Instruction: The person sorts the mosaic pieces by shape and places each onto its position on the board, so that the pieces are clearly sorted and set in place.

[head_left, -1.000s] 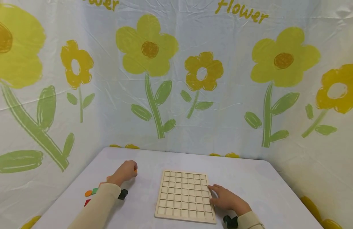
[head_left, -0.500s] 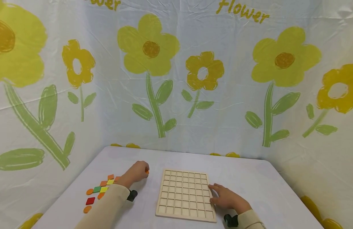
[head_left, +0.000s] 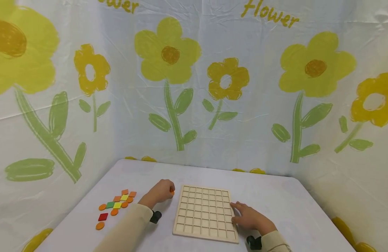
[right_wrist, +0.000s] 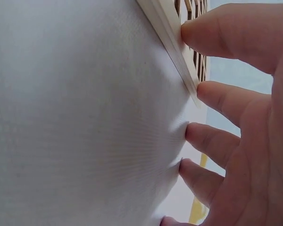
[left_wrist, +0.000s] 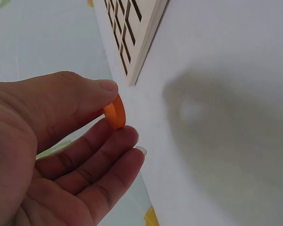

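Observation:
My left hand (head_left: 160,192) pinches a round orange disc (left_wrist: 115,112) between thumb and fingers, held on edge above the table just left of the wooden grid board (head_left: 206,213). The board is pale wood with rows of square recesses, and no piece lies in them. My right hand (head_left: 251,218) rests at the board's right edge. In the right wrist view its thumb and index fingertips touch the board's rim (right_wrist: 172,47), while the other fingertips (right_wrist: 193,131) rest on the table, spread and fairly straight.
Loose flat pieces lie on the table left of my left arm: several orange discs (head_left: 100,225), a red square (head_left: 103,217), a green square (head_left: 110,205), yellow squares (head_left: 117,205) and orange squares (head_left: 132,194). A flower-printed cloth (head_left: 194,105) surrounds the white table (head_left: 275,196).
My left hand has carried the orange disc rightward, close to the board's left edge, uncovering more of the loose pieces. The right hand has stayed at the board's right edge.

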Demonstrator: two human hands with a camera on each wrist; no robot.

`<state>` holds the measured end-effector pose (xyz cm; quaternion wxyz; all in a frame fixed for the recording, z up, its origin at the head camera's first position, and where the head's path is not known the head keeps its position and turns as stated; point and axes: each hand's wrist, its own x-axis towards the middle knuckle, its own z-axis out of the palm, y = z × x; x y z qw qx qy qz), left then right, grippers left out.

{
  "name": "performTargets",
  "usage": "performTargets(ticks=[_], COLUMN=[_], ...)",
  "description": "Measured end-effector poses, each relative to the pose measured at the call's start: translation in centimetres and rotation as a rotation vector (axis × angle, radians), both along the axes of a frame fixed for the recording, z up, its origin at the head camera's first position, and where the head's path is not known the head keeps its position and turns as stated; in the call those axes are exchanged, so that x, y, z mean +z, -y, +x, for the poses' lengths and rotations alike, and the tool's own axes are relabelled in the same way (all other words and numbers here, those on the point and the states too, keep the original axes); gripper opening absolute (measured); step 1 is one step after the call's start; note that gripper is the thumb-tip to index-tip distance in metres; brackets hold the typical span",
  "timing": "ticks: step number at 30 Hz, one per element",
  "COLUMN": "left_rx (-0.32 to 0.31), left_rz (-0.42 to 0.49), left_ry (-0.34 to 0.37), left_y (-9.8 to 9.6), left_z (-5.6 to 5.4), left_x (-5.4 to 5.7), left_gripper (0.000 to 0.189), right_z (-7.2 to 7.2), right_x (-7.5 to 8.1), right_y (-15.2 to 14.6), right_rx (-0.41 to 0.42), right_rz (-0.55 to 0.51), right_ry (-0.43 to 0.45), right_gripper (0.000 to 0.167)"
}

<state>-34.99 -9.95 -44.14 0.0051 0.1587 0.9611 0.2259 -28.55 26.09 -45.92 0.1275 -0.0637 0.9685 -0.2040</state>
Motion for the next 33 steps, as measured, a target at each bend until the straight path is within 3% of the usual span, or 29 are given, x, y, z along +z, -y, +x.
performTargets(ticks=[4,12,25,33], left_rx=[-0.021,0.027,-0.025,-0.046], left_rz=[0.016,0.031,0.064,0.025], left_ry=[-0.012,0.028,0.022,-0.013], left_y=[-0.9,-2.4,-3.6,-4.2], left_z=[0.0,0.3,0.4,0.4], left_x=[0.0,-0.4,-1.7,-2.0], left_gripper=[0.014,0.017,0.011,0.008], right_z=[-0.1,-0.3,-0.2,0.0], right_x=[0.1,-0.1,-0.5,-0.7], right_y=[-0.2,-0.2,-0.2,-0.1], right_rx=[-0.003,-0.009,-0.034,-0.048], right_rz=[-0.004,0.007,-0.018,-0.025], right_ry=[-0.014,-0.011,0.004,-0.006], right_gripper=[0.061,0.062,0.063,0.063])
